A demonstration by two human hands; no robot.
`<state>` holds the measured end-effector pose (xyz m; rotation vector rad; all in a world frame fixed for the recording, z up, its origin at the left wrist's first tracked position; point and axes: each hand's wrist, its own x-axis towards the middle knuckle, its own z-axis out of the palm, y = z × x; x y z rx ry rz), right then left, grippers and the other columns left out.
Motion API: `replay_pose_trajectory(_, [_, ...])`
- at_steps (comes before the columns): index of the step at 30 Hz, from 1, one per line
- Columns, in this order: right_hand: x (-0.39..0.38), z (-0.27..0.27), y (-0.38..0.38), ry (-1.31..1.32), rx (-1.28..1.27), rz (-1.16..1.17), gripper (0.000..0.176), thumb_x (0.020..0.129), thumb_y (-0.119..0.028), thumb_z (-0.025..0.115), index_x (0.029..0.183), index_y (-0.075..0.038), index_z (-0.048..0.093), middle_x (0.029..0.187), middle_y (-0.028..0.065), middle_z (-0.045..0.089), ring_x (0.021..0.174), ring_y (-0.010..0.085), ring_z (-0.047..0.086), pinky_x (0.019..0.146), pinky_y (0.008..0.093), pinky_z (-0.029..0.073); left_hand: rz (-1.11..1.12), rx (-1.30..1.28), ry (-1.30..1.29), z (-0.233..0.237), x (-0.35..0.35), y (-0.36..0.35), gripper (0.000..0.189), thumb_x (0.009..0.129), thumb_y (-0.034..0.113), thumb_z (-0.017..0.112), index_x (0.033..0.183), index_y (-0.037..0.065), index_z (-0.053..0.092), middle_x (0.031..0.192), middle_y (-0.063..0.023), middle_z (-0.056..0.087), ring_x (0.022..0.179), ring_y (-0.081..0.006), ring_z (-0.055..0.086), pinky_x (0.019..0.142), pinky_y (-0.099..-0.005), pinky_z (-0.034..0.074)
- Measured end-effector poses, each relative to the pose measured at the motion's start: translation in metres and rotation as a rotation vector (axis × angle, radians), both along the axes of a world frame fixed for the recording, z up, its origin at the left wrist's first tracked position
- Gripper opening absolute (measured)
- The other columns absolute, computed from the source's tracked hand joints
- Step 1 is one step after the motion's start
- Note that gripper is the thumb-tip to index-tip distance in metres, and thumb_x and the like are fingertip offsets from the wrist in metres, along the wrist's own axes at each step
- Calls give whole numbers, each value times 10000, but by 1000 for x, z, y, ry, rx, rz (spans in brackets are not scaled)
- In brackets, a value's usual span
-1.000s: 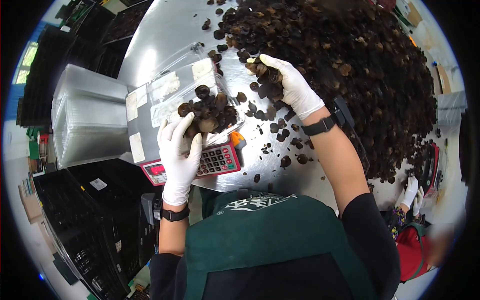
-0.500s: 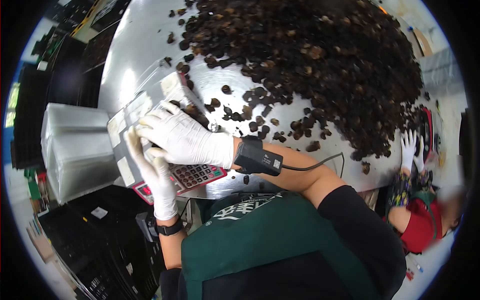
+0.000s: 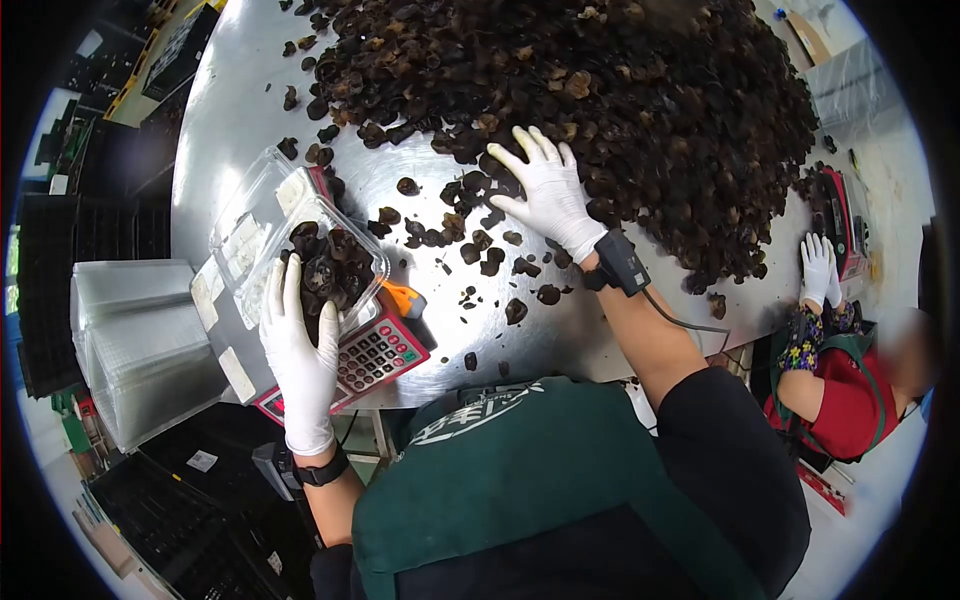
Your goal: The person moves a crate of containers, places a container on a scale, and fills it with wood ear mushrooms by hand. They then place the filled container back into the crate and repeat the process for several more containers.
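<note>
My left hand (image 3: 300, 360), in a white glove, lies at the near edge of a clear plastic clamshell box (image 3: 375, 255), fingers along its side and thumb apart. Dark wood ear mushrooms (image 3: 328, 268) fill the box, whose lid stands open to the left. Beneath it is a red-and-grey weighing scale (image 3: 385, 355) with a keypad. My right hand (image 3: 550, 195), also gloved, reaches over the near edge of the large wood ear pile (image 3: 640, 120). Its fingers are spread and nothing shows in its grasp.
Loose mushrooms (image 3: 492, 262) are scattered on the metal table (image 3: 440, 340). An orange-handled tool (image 3: 404, 298) lies beside the scale. Stacked clear plastic boxes (image 3: 140, 340) stand left, near black crates (image 3: 190, 500). A co-worker's gloved hands (image 3: 818, 270) are near another scale (image 3: 848, 225).
My right hand has moved from the box area to the pile and spread its fingers. The filled box, previously covered by my hands, is now visible. My left hand stays beside it.
</note>
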<state>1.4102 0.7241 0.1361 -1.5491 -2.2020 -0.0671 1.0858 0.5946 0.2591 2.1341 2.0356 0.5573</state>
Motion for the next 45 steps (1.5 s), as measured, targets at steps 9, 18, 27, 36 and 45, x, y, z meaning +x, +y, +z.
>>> replay_pose_trajectory(9, [-28, 13, 47, 64, -166, 100, 622, 851, -359, 728, 1429, -288, 508, 1489, 103, 437, 1201, 316, 543, 942, 417, 542, 11, 29, -4, -1, -1, -1, 643, 873, 121, 669, 1475, 79, 446, 1486, -211, 433, 1347, -398, 446, 1118, -466, 362])
replay_pose_trajectory(18, [-42, 0, 95, 92, -272, 163, 158, 814, -168, 644, 956, -149, 712, 982, 74, 643, 920, 297, 662, 773, 415, 546, 110, 155, -104, 1, 2, -9, 648, 849, 64, 679, 1458, 66, 459, 1494, -209, 417, 1362, -401, 431, 1131, -457, 356])
replay_pose_trajectory(27, [-14, 31, 85, 1310, -922, 102, 248, 928, -90, 622, 1138, 32, 673, 931, 60, 726, 855, 123, 668, 661, 253, 536, 212, 274, -132, 5, -8, -32, 591, 845, -61, 614, 1416, 32, 491, 1486, -190, 435, 1381, -344, 431, 1145, -440, 353])
replay_pose_trajectory(36, [16, 3, 64, 2326, -1555, 489, 311, 1026, -164, 465, 1283, -32, 581, 960, 76, 617, 758, 150, 536, 454, 214, 368, 206, 245, -225, -1, -6, -36, 566, 878, -54, 593, 1427, 39, 492, 1493, -157, 446, 1377, -300, 434, 1158, -415, 321])
replay_pose_trajectory(45, [-21, 32, 52, 2271, -1666, 547, 342, 1016, -173, 471, 1302, -6, 561, 1025, 116, 652, 745, 156, 553, 453, 228, 364, 217, 323, -240, 3, -7, -37, 511, 865, -53, 613, 1367, 21, 551, 1390, -170, 535, 1307, -311, 510, 1109, -397, 376])
